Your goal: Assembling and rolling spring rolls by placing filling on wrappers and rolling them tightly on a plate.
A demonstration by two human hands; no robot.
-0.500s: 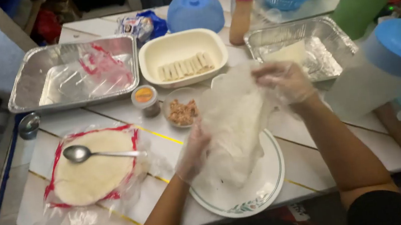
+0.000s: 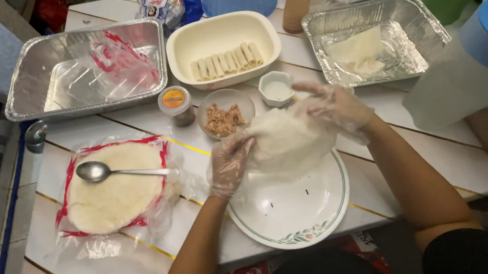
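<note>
Wrapper sheet (image 2: pixel 284 142), thin, pale and translucent, is held up between both gloved hands just above the white plate (image 2: pixel 300 209). Left hand (image 2: pixel 229 166) grips the sheet's left edge, fingers curled closed on it. Right hand (image 2: pixel 338 109) holds the upper right part, fingers spread and bent over the sheet; whether the thumb pinches underneath cannot be told from this angle. Both hands wear clear plastic gloves.

Plate sits at the near edge of the white-tiled table (image 2: pixel 415 155), rim trimmed with a green line and a small floral mark at the front. Plate surface bare apart from two tiny dark specks.

Left of the plate: stack of round wrappers (image 2: pixel 114 196) in an opened clear packet with red edging, a metal spoon (image 2: pixel 121 171) lying across the top, bowl to the left.

Behind the hands: small glass bowl of brown minced filling (image 2: pixel 225 118), touching or almost touching the sheet's upper left. Beside it, a small white cup (image 2: pixel 277 88) with pale contents and a small jar with an orange lid (image 2: pixel 176 105).

Further back: cream oval dish (image 2: pixel 222 45) holding a row of rolled pieces (image 2: pixel 227 60). Foil tray (image 2: pixel 83 69) on the left holds crumpled clear plastic with red print. Second foil tray (image 2: pixel 375 38) on the right holds a few pale folded sheets.
</note>
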